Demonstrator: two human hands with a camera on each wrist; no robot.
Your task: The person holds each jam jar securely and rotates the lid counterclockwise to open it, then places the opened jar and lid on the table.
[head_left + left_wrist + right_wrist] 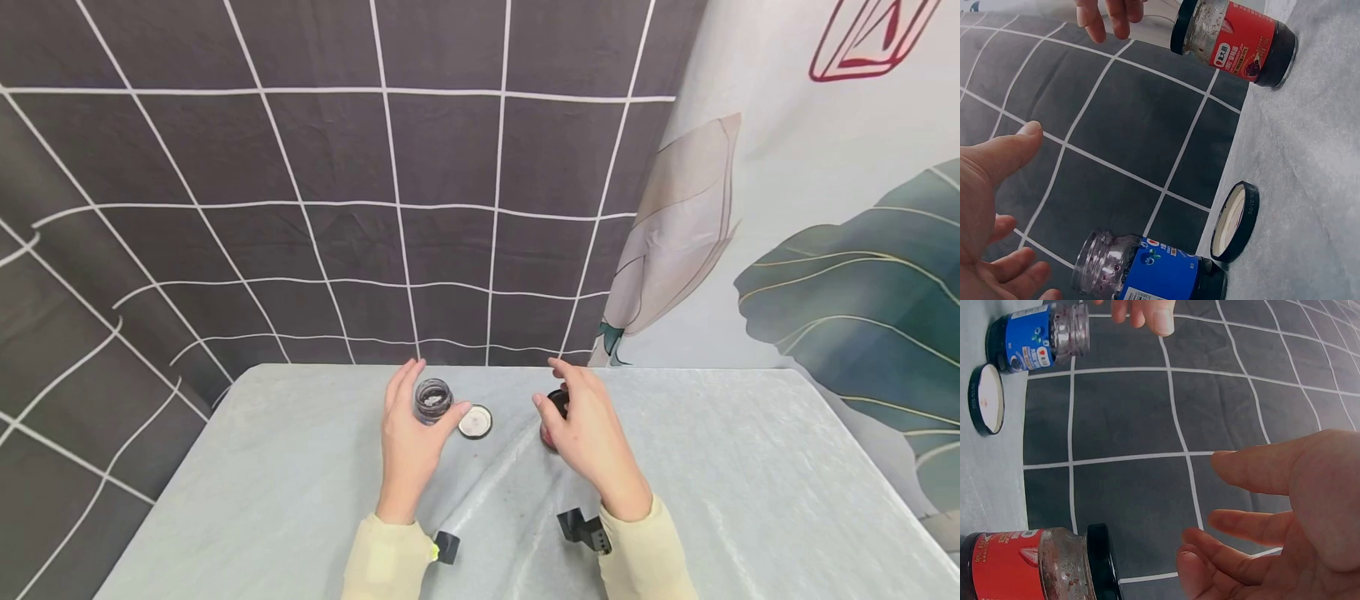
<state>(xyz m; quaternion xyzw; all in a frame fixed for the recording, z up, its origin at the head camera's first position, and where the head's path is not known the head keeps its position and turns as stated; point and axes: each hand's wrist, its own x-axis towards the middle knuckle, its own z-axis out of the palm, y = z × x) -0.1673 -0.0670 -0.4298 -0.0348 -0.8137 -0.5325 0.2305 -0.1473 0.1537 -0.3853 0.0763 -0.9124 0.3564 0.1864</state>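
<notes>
My left hand [411,446], fingers spread, hovers close over an open glass jar [432,406] with a blue label [1161,270]. Dark contents show low inside that upright jar. Its loose lid [476,422] leans beside it in the left wrist view, pale inner face showing and dark rim outward. On the other side, my right hand [592,429] is held above a second jar with a red label [1009,565] and a dark lid [1103,562] on top. The right fingers are loosely bent and hold nothing; in the head view they cover part of this jar.
Both jars stand on a table with a pale grey cloth [300,483]. Behind its far edge hangs a dark curtain with a white grid [442,250]. To the right is a white leaf-patterned curtain [750,308]. Small black devices [585,531] sit at the wrists.
</notes>
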